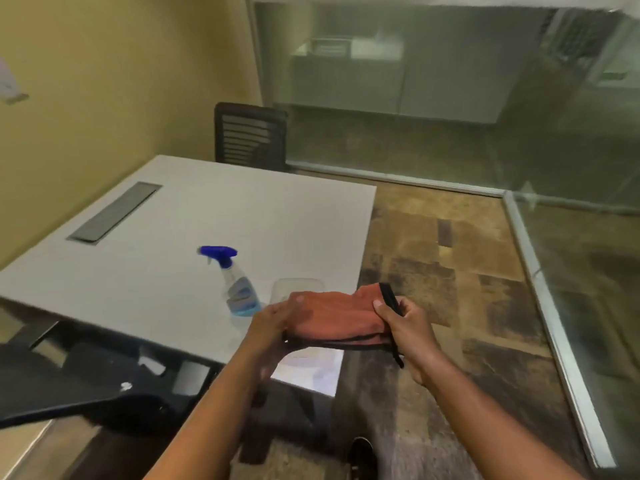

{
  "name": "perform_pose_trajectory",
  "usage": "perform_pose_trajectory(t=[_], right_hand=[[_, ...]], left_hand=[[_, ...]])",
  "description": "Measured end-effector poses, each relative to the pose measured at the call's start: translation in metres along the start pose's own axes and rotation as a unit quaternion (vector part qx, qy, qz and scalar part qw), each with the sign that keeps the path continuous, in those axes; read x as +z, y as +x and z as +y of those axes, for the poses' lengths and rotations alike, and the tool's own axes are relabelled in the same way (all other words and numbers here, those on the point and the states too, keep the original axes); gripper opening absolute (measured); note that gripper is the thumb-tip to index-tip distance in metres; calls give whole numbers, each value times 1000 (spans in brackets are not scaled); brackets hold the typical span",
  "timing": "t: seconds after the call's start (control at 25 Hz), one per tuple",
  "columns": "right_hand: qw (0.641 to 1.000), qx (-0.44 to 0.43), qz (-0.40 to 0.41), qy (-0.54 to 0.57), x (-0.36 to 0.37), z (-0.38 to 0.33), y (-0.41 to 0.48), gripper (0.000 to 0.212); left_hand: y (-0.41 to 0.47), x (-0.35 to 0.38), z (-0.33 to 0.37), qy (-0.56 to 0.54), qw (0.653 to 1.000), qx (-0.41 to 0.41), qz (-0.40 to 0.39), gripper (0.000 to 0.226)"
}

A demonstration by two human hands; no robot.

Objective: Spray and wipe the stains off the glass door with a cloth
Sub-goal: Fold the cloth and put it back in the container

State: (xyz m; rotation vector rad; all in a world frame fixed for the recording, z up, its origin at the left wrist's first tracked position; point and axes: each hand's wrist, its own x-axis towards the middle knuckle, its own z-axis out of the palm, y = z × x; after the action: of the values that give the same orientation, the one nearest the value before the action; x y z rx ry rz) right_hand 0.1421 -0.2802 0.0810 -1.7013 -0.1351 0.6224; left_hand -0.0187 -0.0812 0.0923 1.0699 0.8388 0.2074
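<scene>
Beside the table (166,237), near the sprayer (239,289), my left hand (273,327) and right hand (408,327) pinch the cloth (336,313) at its ends; soft, light, floppy.

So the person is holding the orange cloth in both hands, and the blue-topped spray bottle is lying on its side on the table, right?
Not quite. In the head view the spray bottle stands upright on the table, not on its side. The rest holds: the left hand and the right hand each have a grip on the orange cloth.

Folded orange cloth (337,315) held above table edge; spray bottle (237,284) upright nearby.
</scene>
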Motion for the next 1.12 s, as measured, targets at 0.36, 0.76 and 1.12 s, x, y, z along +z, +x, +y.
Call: perform_pose_trajectory(t=[0.36, 0.76, 1.12], right_hand=[[986, 108, -101, -80, 81, 32, 82, 16], [942, 117, -176, -260, 94, 84, 129, 41], [772, -389, -191, -465, 102, 90, 92, 29]], left_hand=[[67, -59, -15, 131, 970, 13, 203, 55], [101, -44, -50, 323, 904, -21, 278, 58], [81, -56, -52, 669, 718, 178, 69, 32]])
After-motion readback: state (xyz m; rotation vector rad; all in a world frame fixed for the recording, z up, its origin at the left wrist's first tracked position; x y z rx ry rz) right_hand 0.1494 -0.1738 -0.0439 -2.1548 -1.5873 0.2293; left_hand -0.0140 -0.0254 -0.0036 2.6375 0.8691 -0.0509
